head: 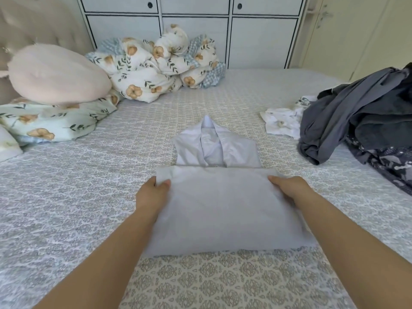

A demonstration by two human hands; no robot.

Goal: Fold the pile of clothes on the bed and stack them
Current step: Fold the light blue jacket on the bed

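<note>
A pale grey-lilac hooded top lies in the middle of the bed, its lower part doubled up over the body and the hood pointing away from me. My left hand pinches the folded edge at its left corner. My right hand grips the same edge at the right corner. At the right side of the bed sits the pile of unfolded clothes, mostly dark grey, with a patterned dark piece beneath and a white garment beside it.
A bunched floral duvet lies at the far side against a white cabinet. A pink round cushion rests on floral pillows at the left, by the padded headboard.
</note>
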